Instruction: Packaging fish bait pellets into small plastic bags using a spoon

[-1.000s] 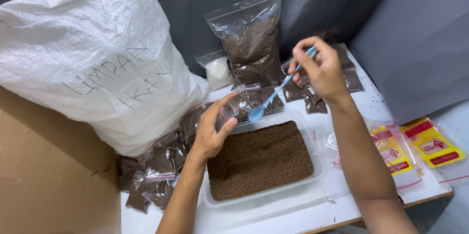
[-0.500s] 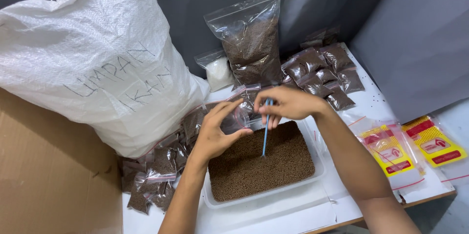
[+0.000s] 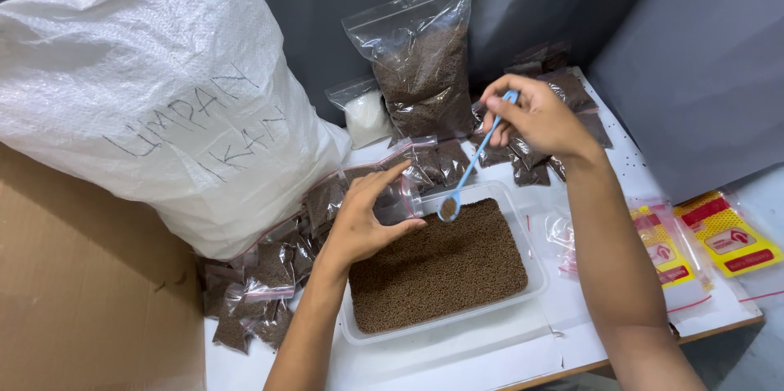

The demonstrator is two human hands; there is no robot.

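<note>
1. Left hand [image 3: 363,223] pinches one small clear pouch [image 3: 398,199] open above the tray's [image 3: 535,277] left rim.
2. Right hand [image 3: 535,117] grips one blue spoon [image 3: 469,169] between closed fingertips, its loaded bowl just beside the pouch, over one tray of brown pellets [image 3: 441,264].

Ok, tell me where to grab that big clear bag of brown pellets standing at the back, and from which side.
Grip the big clear bag by its flat empty top strip, coming from above. It stands upright against the dark wall, the pellets fill only the lower part, and small packets crowd its base, so the top looks easiest to reach.
</note>
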